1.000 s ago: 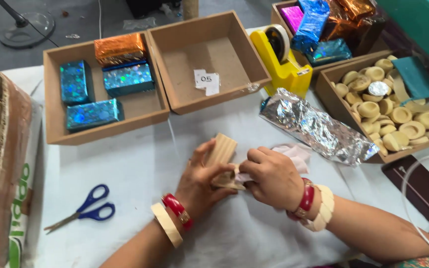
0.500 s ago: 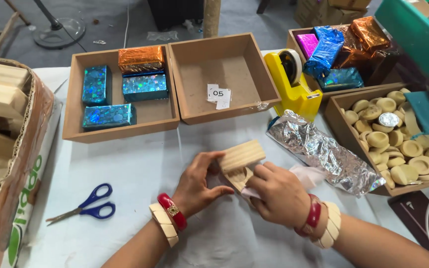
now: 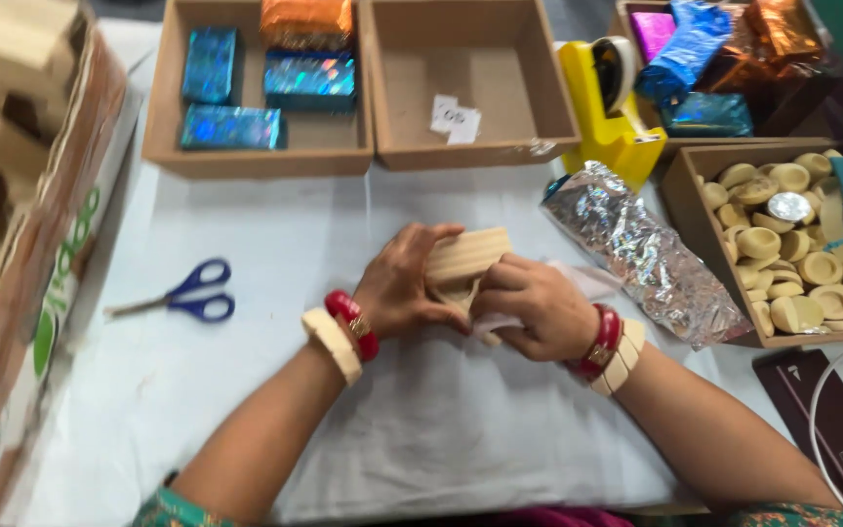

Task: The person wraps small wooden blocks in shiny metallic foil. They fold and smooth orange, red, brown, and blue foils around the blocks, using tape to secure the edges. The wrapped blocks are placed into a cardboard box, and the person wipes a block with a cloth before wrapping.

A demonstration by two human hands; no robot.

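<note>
1. Mid-desk, near edge: left hand [image 3: 397,293] and right hand [image 3: 534,307] both grip one tan block [image 3: 465,259], thin white wrap [image 3: 578,283] under it.
2. Block sits between the hands, touching both; long axis runs left-right, right end tilted up. Left fingers curl over its top.
3. Left: scissors [image 3: 182,298], blue handles.
4. Right: crumpled foil sheet [image 3: 641,254]; box of tan pieces [image 3: 802,263].
5. Far edge: tray [image 3: 256,156] with blue and orange wrapped blocks; empty box [image 3: 475,151] holding a white slip; yellow tape dispenser [image 3: 612,127].

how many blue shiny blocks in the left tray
3: one at back left, one at back right below an orange block, one in front. None seem hidden.
</note>
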